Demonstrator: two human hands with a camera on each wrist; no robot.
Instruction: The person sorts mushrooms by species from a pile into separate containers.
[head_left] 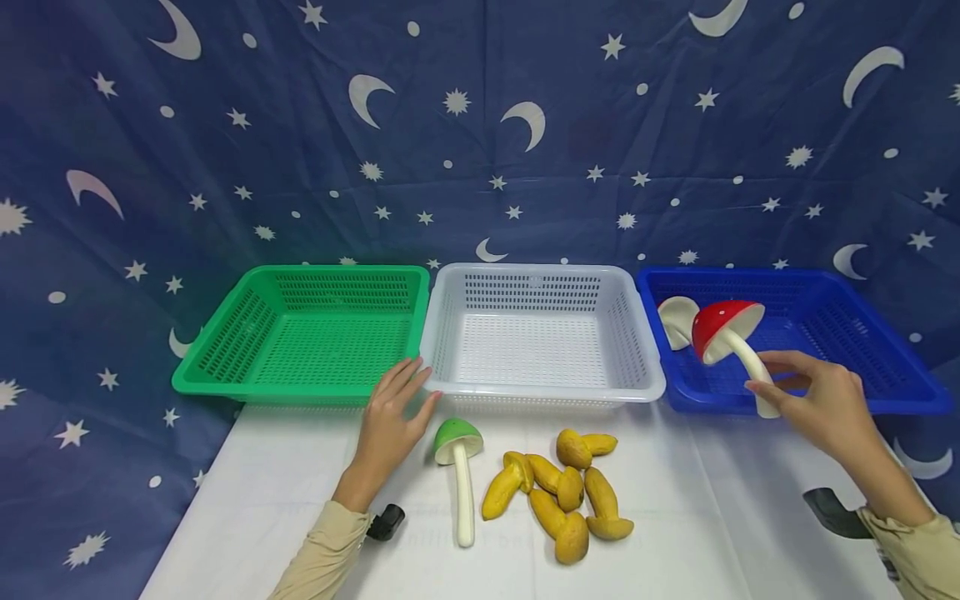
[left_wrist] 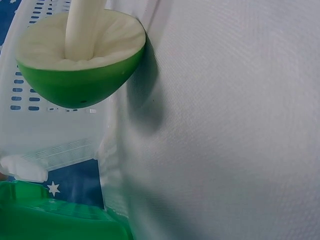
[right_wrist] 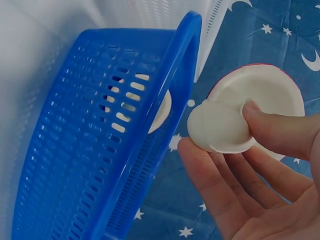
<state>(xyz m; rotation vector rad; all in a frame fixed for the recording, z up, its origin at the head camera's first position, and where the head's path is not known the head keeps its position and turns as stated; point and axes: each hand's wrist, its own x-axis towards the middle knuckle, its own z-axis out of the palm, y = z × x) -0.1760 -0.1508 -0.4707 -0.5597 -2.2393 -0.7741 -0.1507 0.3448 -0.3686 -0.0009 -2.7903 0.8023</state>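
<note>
My right hand (head_left: 825,408) pinches the white stem of a red-capped toy mushroom (head_left: 723,329), holding it tilted over the front of the blue basket (head_left: 918,367). In the right wrist view, thumb and fingers meet on that stem, whose end faces the camera. Inside the blue basket, at its left, lies another pale mushroom (head_left: 677,322); its cap's top is hidden. My left hand (head_left: 390,425) holds nothing, its fingers extended near the adjoining corners of the green basket (head_left: 300,389) and white basket (head_left: 540,390). Just right of it lies a green-capped mushroom (head_left: 464,483) with a long white stem.
Several yellow-brown mushrooms (head_left: 572,533) lie grouped on the white tablecloth (head_left: 690,517), in front of the white basket. All three baskets stand side by side along the back, against a dark blue cloth (head_left: 570,208) with moons and stars.
</note>
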